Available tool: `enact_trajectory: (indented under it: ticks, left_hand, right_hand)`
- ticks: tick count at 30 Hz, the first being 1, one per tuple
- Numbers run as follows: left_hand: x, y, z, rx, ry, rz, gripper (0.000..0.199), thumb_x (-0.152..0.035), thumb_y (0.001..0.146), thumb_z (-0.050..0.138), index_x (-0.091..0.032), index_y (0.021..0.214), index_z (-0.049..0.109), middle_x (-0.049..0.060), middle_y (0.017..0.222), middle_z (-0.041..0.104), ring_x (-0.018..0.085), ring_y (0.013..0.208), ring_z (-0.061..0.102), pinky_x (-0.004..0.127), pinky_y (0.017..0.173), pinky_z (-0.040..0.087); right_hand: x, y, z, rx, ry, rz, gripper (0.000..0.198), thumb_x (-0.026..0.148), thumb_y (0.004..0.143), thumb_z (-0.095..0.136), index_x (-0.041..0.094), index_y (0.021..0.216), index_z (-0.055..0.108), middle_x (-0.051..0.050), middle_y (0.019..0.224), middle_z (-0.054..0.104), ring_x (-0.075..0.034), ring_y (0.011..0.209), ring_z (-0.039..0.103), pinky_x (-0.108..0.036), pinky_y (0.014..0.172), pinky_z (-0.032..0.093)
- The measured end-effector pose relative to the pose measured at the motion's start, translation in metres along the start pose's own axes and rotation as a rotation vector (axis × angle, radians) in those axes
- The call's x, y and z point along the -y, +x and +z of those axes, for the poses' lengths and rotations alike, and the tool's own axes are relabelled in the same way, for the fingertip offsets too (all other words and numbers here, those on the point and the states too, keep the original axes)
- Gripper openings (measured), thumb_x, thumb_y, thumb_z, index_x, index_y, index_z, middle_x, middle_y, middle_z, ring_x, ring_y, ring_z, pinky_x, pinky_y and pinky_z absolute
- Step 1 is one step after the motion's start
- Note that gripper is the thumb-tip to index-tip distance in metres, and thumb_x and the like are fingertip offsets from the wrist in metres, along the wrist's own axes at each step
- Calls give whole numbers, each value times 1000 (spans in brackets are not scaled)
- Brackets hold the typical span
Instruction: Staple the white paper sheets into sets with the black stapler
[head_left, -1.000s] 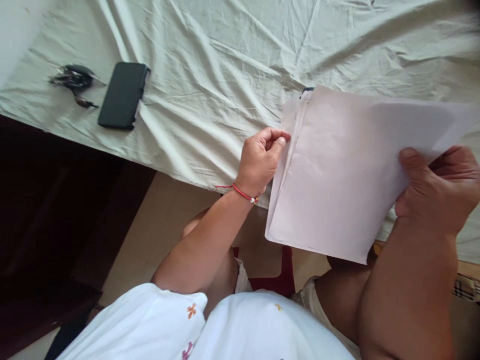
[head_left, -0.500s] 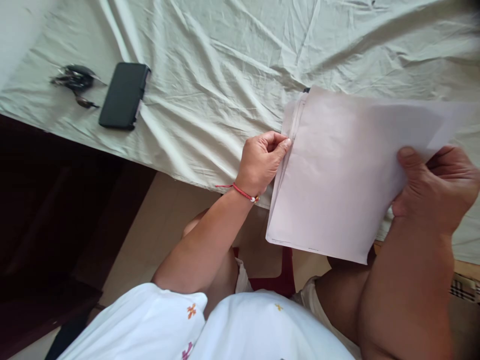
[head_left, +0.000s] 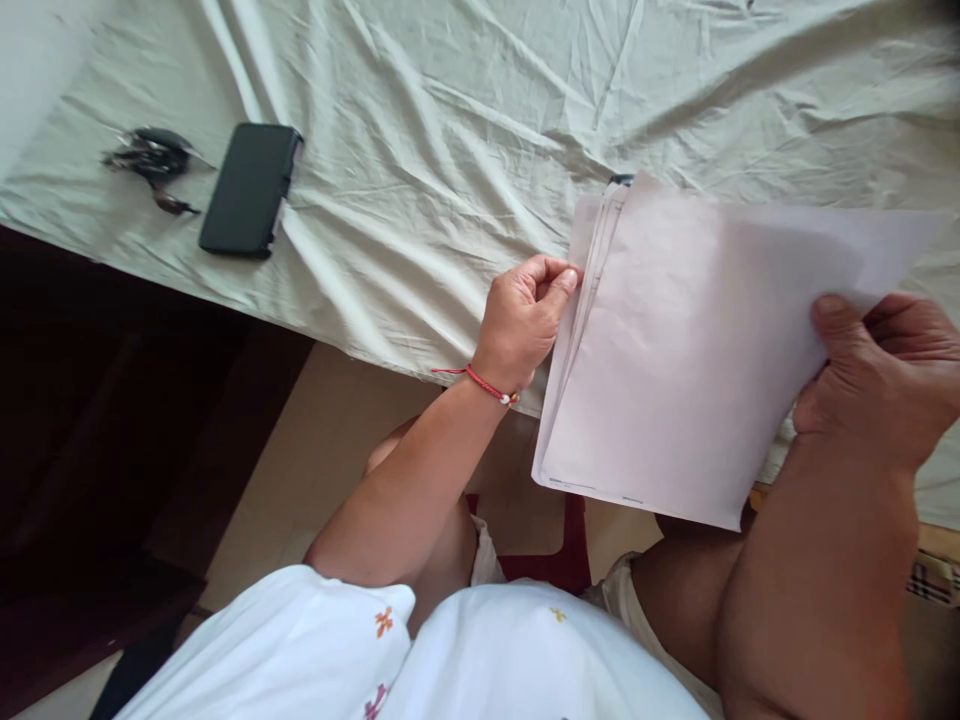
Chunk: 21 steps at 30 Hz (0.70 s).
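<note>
A stack of paper sheets [head_left: 675, 370] hangs partly over the front edge of the cloth-covered table. My left hand [head_left: 525, 315] pinches the stack's left edge between thumb and forefinger. At the right side, my right hand [head_left: 881, 370] grips the sheets, thumb on top and the other fingers mostly behind. The top sheet looks blank apart from small print along its lower edge. Several sheet edges are fanned out on the left. Something small and dark [head_left: 621, 180] peeks out at the stack's upper left corner; what it is I cannot make out.
A black phone in a case [head_left: 249, 190] lies toward the table's left, with a bunch of keys [head_left: 154, 165] beside it. The pale, wrinkled tablecloth [head_left: 420, 150] spreads across the table. Below its edge, part of a red stool [head_left: 574, 545] shows between my legs.
My right hand has shifted slightly to the right, drawing the upper sheets along. More sheet edges now show at the left. The left hand stays almost in place.
</note>
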<state>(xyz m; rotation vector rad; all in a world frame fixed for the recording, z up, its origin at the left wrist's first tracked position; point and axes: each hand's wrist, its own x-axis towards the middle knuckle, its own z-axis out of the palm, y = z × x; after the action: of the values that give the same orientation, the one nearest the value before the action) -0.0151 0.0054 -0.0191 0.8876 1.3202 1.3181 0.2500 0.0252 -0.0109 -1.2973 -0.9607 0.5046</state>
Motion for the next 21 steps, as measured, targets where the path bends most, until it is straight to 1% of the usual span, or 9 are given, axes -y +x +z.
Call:
enact_trajectory:
  ticks: [1, 3, 5, 7, 9, 11, 13, 16, 21]
  left_hand:
    - [0, 0, 0, -4, -1, -10, 4, -19, 91, 71, -21, 89, 69, -6, 60, 55, 8, 53, 47, 24, 54, 40]
    - [-1, -1, 0, -22, -7, -26, 15, -12, 90, 69, -23, 100, 66, -8, 56, 50, 7, 48, 42, 23, 51, 36]
    - [-1, -1, 0, -48, -17, -34, 24, -8, 87, 68, -23, 105, 63, -9, 56, 52, 7, 48, 42, 23, 51, 36]
    - [-1, 0, 1, -41, -30, -55, 22, -8, 87, 66, -22, 103, 63, -7, 60, 58, 9, 52, 50, 24, 53, 42]
    - [-1, 0, 1, -2, -38, -71, 15, -10, 87, 64, -21, 97, 65, -4, 64, 64, 12, 58, 59, 25, 58, 48]
    - [-1, 0, 1, 38, -40, -70, 11, -11, 88, 62, -20, 89, 68, -1, 70, 68, 13, 65, 64, 26, 62, 51]
    - [-2, 0, 2, 55, -42, -67, 15, -10, 89, 59, -19, 84, 69, 0, 73, 71, 13, 67, 65, 26, 63, 52]
    - [-3, -1, 2, 65, -53, -79, 20, -11, 92, 55, -19, 84, 71, 0, 74, 72, 13, 67, 66, 24, 62, 51]
    - [-4, -2, 2, 83, -59, -76, 15, -15, 91, 60, -19, 86, 73, 1, 73, 73, 15, 69, 69, 25, 61, 54]
  right_hand:
    - [0, 0, 0, -2, 3, -5, 18, 13, 55, 82, 21, 70, 78, 4, 67, 67, -10, 62, 53, -34, 71, 53]
    - [-1, 1, 0, -12, 5, -7, 17, 13, 54, 82, 20, 69, 77, 4, 65, 64, -9, 61, 51, -33, 70, 53]
    - [-1, 1, 1, -16, -1, 0, 17, 13, 53, 82, 21, 68, 76, 5, 63, 63, -9, 60, 50, -33, 69, 52]
    - [0, 1, 1, -12, -9, 6, 17, 14, 53, 82, 21, 67, 76, 5, 63, 62, -9, 61, 50, -34, 71, 53]
    - [1, 1, 2, -10, -20, 7, 16, 16, 54, 82, 21, 67, 75, 5, 65, 63, -10, 61, 52, -35, 73, 54]
    - [1, 0, 2, -10, -33, 5, 16, 16, 54, 82, 22, 67, 75, 5, 65, 64, -11, 61, 52, -36, 73, 54]
    - [2, -1, 3, -20, -36, 4, 15, 15, 55, 81, 21, 68, 76, 4, 66, 64, -11, 61, 52, -36, 72, 53]
    - [3, -2, 4, -39, -13, 14, 16, 12, 55, 80, 20, 68, 77, 3, 65, 65, -10, 61, 52, -33, 67, 50]
    - [3, -3, 6, -41, 3, 26, 14, 11, 56, 80, 19, 68, 77, 3, 64, 65, -9, 61, 51, -29, 63, 45]
